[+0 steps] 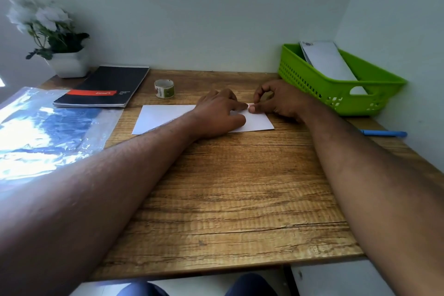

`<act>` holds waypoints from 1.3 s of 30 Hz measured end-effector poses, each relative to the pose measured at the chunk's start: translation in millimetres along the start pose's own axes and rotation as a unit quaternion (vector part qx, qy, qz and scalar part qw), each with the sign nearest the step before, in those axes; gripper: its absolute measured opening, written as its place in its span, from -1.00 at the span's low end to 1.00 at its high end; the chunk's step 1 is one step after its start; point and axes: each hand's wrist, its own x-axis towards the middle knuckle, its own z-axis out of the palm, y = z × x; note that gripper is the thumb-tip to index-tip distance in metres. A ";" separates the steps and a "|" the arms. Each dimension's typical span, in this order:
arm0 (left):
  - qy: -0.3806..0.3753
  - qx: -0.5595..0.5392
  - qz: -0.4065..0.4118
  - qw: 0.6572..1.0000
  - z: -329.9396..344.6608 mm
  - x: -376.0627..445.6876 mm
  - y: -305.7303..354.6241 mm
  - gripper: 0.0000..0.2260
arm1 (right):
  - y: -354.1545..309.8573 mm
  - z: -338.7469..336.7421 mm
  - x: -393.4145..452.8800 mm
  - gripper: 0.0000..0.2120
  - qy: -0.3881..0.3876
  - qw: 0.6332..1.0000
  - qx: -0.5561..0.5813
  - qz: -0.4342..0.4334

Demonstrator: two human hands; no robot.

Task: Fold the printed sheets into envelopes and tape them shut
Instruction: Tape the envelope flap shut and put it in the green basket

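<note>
A white folded sheet (163,116) lies flat on the wooden desk (228,187), toward the back. My left hand (219,113) rests on the sheet's right half, fingers pressing down near the far edge. My right hand (278,100) sits at the sheet's far right corner, thumb and forefinger pinched together at the paper's edge, touching the left fingertips. Whether a small piece of tape is between those fingers is too small to tell. A roll of tape (164,88) stands behind the sheet, to its left.
A green basket (312,79) with white folded papers (329,60) stands at the back right. A black notebook (105,86), a clear plastic sleeve (48,127) and a potted plant (60,41) sit left. A blue pen (384,132) lies at the right edge.
</note>
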 end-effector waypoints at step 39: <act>-0.011 0.080 -0.050 0.996 -14.2 -15.8 -11.0 -0.35 | -9.3 -8.8 -6.8 -0.63 -0.075 0.991 -0.114 0.007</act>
